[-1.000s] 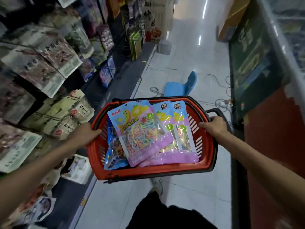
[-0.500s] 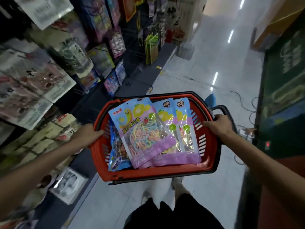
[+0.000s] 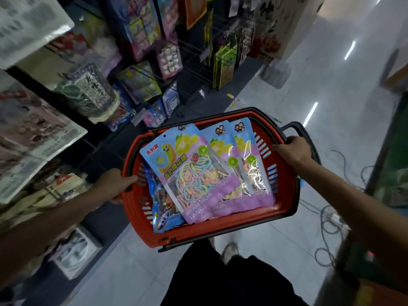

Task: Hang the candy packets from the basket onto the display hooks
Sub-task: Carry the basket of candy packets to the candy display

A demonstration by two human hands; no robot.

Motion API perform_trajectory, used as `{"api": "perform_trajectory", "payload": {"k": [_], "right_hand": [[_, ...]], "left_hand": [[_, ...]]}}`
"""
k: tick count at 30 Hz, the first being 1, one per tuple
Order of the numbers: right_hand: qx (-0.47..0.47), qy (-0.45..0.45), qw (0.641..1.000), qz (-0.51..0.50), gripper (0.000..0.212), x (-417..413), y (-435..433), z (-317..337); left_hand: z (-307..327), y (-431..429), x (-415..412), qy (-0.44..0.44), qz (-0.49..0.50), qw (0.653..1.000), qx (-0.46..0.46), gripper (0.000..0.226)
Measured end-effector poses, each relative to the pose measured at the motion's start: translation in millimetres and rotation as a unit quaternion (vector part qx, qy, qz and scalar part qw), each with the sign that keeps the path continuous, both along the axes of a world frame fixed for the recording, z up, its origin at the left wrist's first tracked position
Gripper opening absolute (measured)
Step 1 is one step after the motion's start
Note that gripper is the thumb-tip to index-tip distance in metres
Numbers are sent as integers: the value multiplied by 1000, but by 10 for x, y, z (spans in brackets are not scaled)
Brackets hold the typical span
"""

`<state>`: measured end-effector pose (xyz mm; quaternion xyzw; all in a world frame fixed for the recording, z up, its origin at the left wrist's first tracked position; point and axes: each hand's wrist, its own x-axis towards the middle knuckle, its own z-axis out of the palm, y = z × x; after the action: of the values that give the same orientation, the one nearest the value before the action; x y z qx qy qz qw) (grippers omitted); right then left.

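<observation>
Red plastic basket (image 3: 220, 234) is held above the tiled floor (image 3: 276, 96). The left hand (image 3: 117, 182) grips its left rim and the right hand (image 3: 291, 150) curls over the right rim beside the black handle (image 3: 295, 126). Three purple candy packets (image 3: 194, 173) lie overlapped inside, on top of a blue packet (image 3: 159, 209). Display hooks (image 3: 194, 74) stand to the left.

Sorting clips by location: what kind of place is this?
Probably a shop aisle: rows of hanging packets at the left, a red shopping basket holding candy packets, and a tiled floor.
</observation>
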<state>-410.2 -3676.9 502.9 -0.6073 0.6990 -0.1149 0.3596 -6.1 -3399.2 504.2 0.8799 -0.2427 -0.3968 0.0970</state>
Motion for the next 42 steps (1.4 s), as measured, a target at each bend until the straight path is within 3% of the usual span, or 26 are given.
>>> {"api": "perform_trajectory", "payload": {"k": [11, 23, 42], "right_hand": [[-17, -9, 1000, 1, 22, 848, -1165, 181], [-1, -2, 999, 41, 31, 1227, -1709, 226], [51, 33, 986, 156, 30, 1385, -2491, -215]], "left_hand": [[21, -862, 590, 60, 44, 997, 6, 36], [-142, -1068, 749, 123, 69, 990, 19, 31], [-575, -1403, 498, 118, 170, 978, 34, 36]]}}
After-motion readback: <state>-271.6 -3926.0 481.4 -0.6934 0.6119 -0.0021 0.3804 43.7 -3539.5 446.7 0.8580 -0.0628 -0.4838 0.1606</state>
